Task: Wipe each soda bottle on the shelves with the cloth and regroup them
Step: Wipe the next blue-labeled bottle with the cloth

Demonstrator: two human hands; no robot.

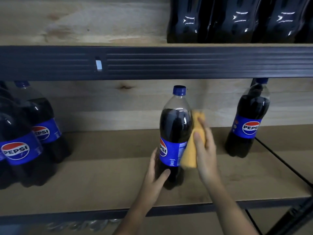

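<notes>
Middle shelf, centre: clear plastic cola bottle with blue screw cap and blue wrap label [174, 133] stands upright on the brown board shelf [101, 180], dark liquid up to the shoulder, neck clear.

Left hand [156, 173] grips the ribbed lower body of that bottle; thumb lies across the front, fingers [153, 160] curl round the left side.

Right hand [204, 148] holds a folded yellow-orange cloth [193, 150] flat against the bottle's right flank, from the shoulder down to the label. Thumb and fingers pinch the cloth; soft, slightly fuzzy fabric, top edge motion-blurred.

Left side of the same shelf: cluster of matching blue-labelled cola bottles [22, 138], touching each other, well apart from the held one. Right side: single matching cola bottle [249, 121], upright, standing alone beside the black metal upright [288, 216].

Upper shelf, right: row of dark glossy bottle bases [237, 21] packed tight, labels out of frame.

Shelf front is a ribbed dark metal beam [169, 62]. Back panel is pale knotty wood plank [101, 102].
</notes>
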